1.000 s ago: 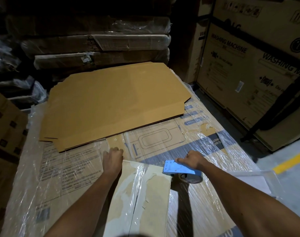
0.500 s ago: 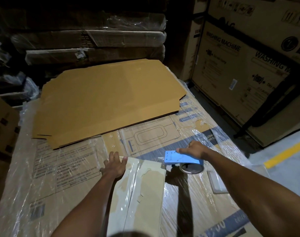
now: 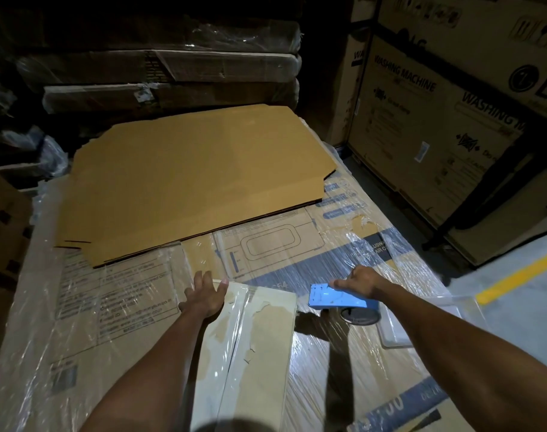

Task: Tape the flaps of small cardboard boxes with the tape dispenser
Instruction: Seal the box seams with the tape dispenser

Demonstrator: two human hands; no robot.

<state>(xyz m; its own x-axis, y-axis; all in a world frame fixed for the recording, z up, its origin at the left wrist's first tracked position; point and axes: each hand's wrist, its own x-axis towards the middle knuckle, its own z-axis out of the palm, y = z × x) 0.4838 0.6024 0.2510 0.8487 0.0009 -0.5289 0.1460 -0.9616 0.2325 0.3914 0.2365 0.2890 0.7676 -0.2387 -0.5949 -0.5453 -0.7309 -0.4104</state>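
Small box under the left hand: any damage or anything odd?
Yes. The box has its top paper torn away in ragged patches beside the centre seam, under glossy tape. The left hand presses its far corner.

Dim warehouse, washing machine cartons stacked upper right, wrapped flat cartons piled upper left, grey floor with yellow line at right

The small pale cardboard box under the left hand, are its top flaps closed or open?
Closed. Both flaps of the small pale cardboard box lie flat and meet along a centre seam; the left hand rests on its far corner.
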